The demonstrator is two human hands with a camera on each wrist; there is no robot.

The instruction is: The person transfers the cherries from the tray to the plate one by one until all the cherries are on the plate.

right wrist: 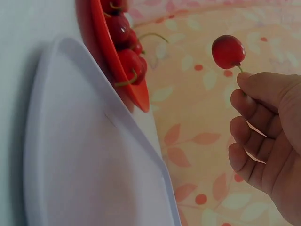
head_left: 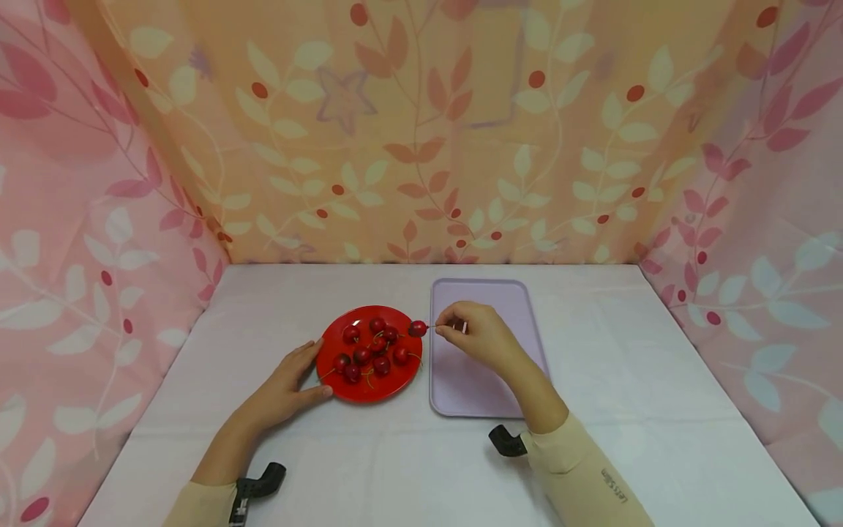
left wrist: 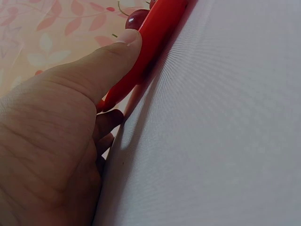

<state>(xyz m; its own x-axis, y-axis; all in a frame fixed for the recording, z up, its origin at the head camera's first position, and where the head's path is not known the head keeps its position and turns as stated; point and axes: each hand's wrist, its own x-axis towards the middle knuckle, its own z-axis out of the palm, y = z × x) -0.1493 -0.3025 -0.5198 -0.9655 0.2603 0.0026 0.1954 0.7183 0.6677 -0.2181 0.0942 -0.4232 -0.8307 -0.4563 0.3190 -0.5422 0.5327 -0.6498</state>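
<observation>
My right hand (head_left: 484, 337) pinches a red cherry (right wrist: 228, 52) by its stem between thumb and forefinger. The cherry hangs in the air by the right rim of the red plate (head_left: 369, 394), near the left edge of the lilac tray (head_left: 454, 388). Several cherries with green stems, such as one cherry (head_left: 361, 356), lie on the plate. My left hand (head_left: 290, 384) holds the plate at its left rim, the thumb (left wrist: 113, 56) at the near side and the fingers farther back. In the left wrist view these fingers are partly hidden behind the thumb and plate.
A white cloth (head_left: 395, 461) covers the table. The tray lies flat to the right of the plate, its bare inner surface (right wrist: 94, 155) seen in the right wrist view. Patterned curtains (head_left: 421, 132) enclose the back and both sides.
</observation>
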